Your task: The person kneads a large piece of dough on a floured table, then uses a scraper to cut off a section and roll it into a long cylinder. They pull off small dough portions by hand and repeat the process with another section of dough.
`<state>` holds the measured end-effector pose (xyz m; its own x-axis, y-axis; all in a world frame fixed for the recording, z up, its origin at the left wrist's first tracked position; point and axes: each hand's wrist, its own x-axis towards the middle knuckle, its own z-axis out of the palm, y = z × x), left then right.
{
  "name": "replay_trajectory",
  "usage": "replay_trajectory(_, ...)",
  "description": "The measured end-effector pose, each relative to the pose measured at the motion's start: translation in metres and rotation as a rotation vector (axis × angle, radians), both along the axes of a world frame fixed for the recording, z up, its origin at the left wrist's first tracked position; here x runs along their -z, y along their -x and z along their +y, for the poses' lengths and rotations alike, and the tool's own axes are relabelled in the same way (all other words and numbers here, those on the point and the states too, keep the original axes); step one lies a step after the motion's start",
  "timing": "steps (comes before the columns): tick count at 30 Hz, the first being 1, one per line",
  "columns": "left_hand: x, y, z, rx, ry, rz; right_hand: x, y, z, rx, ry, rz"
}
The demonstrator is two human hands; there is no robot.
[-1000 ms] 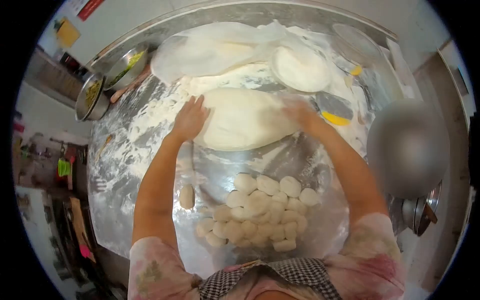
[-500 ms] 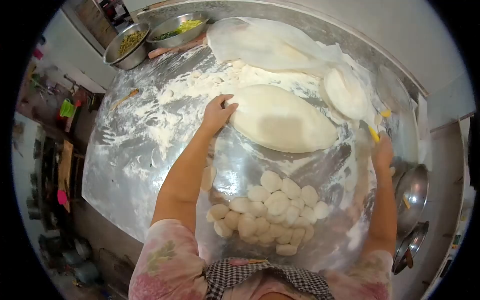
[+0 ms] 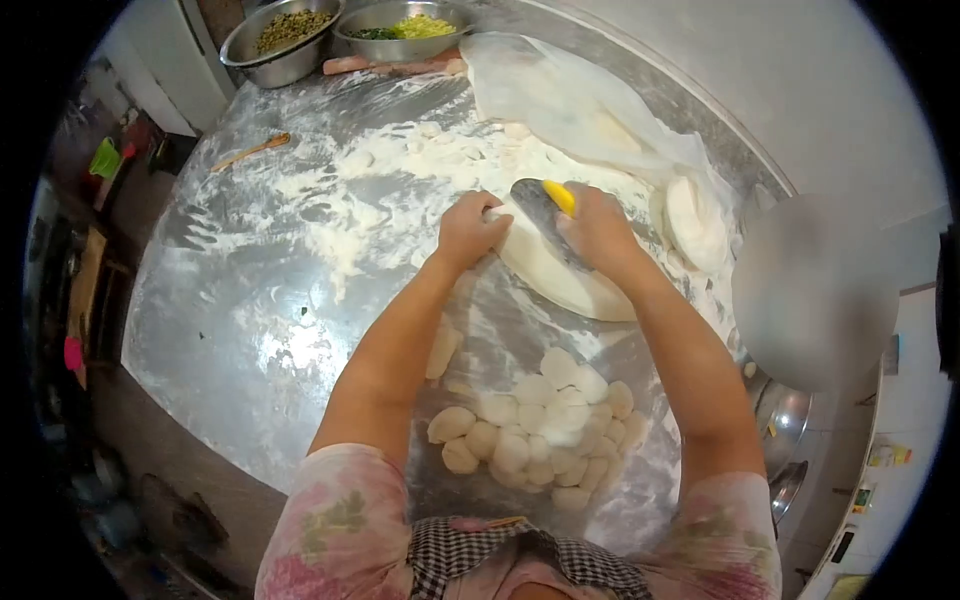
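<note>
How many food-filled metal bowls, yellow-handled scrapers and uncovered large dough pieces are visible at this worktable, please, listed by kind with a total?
Food-filled metal bowls: 2
Yellow-handled scraper: 1
Uncovered large dough piece: 1
Total: 4

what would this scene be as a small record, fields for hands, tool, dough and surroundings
left hand: at the left end of the large dough, touching it
right hand: gripping a yellow-handled scraper
tool position: blade over the large dough; depth of any cut unclear
small dough pieces: clustered on the table's near side
table: shiny, streaked with white powder
translucent sheet: far side
metal bowls: two, far left, both holding food
</note>
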<state>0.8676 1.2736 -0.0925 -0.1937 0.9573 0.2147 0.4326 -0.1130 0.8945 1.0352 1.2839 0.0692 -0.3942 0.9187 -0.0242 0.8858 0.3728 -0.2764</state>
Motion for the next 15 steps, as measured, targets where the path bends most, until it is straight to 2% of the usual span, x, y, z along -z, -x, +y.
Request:
replay_trajectory(3,0.001,0.002,0.000,-0.015,-0.049,0.064,0.016,0.015,0.012,-0.029,0.009,-0.055)
replay_trajectory(15,-0.009,0.010,0.012,0.058,0.204,0.092,0.052,0.036,0.043,-0.013,0.019,-0.061)
